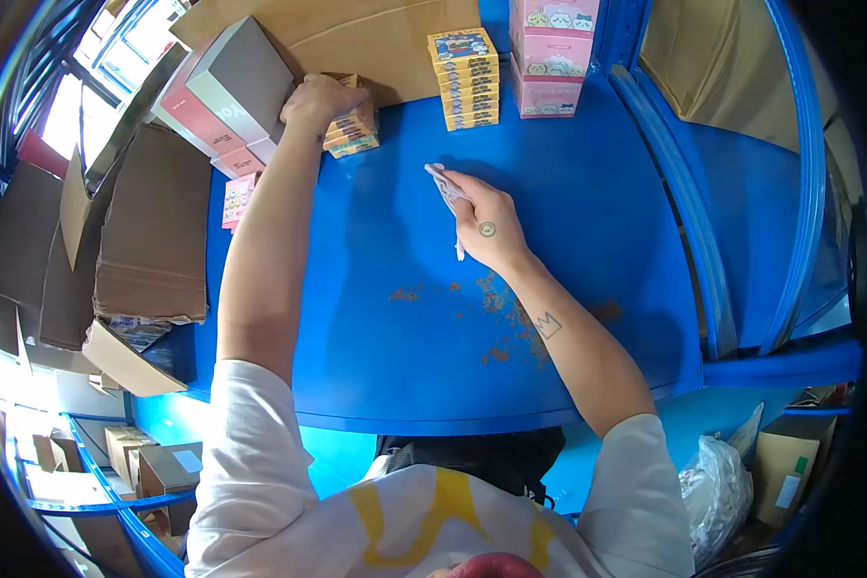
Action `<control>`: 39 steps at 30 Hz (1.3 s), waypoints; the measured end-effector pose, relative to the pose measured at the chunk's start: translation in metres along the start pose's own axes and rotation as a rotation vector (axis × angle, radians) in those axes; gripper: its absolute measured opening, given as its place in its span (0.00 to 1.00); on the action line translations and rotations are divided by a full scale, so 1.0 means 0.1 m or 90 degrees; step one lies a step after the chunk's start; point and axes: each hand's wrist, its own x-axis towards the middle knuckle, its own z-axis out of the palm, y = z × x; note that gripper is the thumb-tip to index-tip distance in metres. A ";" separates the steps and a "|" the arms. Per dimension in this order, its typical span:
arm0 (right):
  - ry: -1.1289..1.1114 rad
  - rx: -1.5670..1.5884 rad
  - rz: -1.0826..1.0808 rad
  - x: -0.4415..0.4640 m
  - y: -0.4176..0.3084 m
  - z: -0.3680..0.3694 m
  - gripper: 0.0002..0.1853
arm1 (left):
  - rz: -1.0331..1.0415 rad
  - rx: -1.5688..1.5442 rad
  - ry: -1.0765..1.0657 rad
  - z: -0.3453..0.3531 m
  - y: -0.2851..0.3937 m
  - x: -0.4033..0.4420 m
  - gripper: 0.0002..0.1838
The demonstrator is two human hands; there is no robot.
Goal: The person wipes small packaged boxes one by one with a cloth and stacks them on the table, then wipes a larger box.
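Note:
My left hand reaches to the back left of the blue surface. It lies on the top of a leaning stack of yellow boxes, beside large grey and pink boxes; its fingertips are partly hidden, so I cannot tell whether it grips one. Over the middle of the surface, my right hand is closed on a crumpled whitish cloth. Behind it stands a straight stack of yellow boxes.
Pink boxes are stacked at the back, right of the straight yellow stack. A small pink box lies near my left forearm. Open cardboard stands at the left edge, and a blue metal post runs along the right.

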 end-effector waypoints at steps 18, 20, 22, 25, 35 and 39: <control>-0.012 0.008 0.011 0.00 0.00 -0.01 0.20 | 0.000 -0.097 -0.057 -0.08 -0.03 -0.03 0.37; -0.017 0.007 0.017 0.01 -0.01 -0.01 0.20 | 0.008 -0.056 -0.029 -0.05 -0.04 -0.02 0.38; -0.015 0.006 0.015 0.01 -0.01 -0.02 0.20 | 0.007 -0.057 -0.029 -0.04 -0.03 -0.01 0.39; -0.013 0.004 0.009 0.01 -0.01 -0.02 0.20 | 0.001 -0.060 -0.030 -0.02 -0.04 0.01 0.41; -0.010 0.004 0.011 0.00 0.00 0.00 0.20 | 0.000 -0.107 -0.002 0.04 -0.06 -0.01 0.44; -0.005 0.001 -0.012 -0.01 0.05 0.04 0.20 | -0.019 0.015 0.029 -0.06 0.07 -0.10 0.43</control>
